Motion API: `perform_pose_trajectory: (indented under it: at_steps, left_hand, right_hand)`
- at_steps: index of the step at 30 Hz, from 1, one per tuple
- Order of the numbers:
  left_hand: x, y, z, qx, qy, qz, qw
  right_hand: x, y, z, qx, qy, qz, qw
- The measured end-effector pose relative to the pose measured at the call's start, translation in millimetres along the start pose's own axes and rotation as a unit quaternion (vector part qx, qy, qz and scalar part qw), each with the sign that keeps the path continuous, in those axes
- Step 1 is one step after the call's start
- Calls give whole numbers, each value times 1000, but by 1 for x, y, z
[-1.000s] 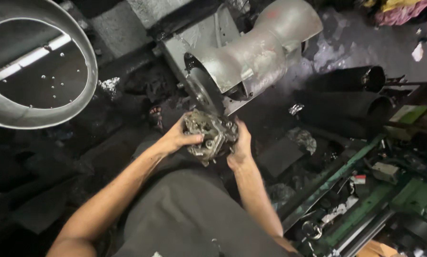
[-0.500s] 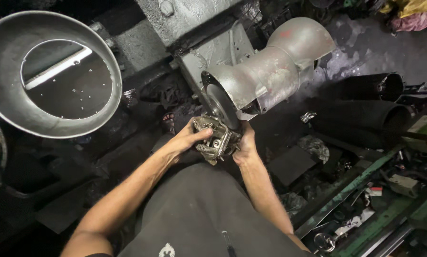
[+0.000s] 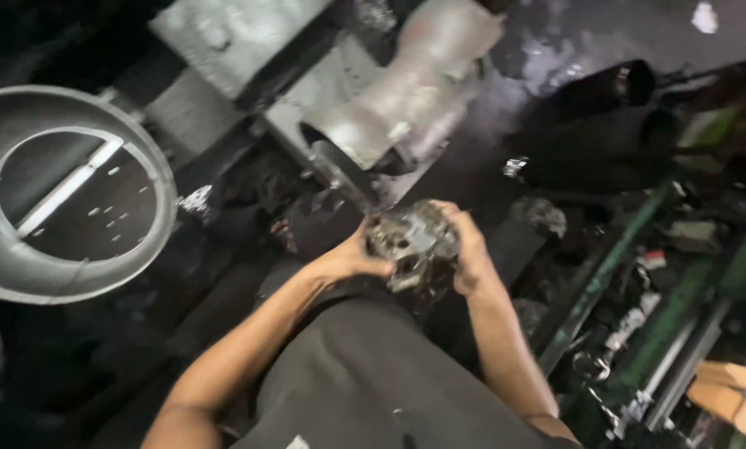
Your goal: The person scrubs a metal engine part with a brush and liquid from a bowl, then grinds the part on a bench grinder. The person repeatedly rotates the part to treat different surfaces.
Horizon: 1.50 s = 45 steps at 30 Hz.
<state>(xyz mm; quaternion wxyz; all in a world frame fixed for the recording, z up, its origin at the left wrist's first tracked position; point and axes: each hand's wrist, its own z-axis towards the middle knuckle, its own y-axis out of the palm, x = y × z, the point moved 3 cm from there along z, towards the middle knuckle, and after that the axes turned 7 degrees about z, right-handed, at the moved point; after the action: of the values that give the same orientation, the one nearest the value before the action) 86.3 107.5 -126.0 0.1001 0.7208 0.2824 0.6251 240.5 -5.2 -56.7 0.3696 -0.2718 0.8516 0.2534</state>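
1. While you look down, your left hand [image 3: 349, 259] and right hand [image 3: 470, 254] clamp a grimy grey cast-metal machine part [image 3: 412, 244] between them, above your lap.
2. Just beyond the part lies a pale grey tubular metal housing [image 3: 406, 91].
3. Well to the left sits a round grey metal ring [image 3: 161, 179].
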Motion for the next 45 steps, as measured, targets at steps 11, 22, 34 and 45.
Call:
perform_pose_trajectory:
  at_steps: [11, 22, 34, 45]
  left_hand:
    - [-28, 2, -25, 55, 72, -158, 983]
    - [-14, -16, -36, 168, 79, -113, 976]
    - [-15, -1, -46, 224, 89, -73, 968]
    - [-25, -5, -54, 311, 55, -91, 945]
  right_hand:
    - [43, -19, -39, -124, -100, -62, 985]
    - [64, 10, 1, -67, -26, 7, 997]
    - [56, 1, 14, -82, 0, -32, 996]
    - [43, 47, 37, -131, 31, -168, 977]
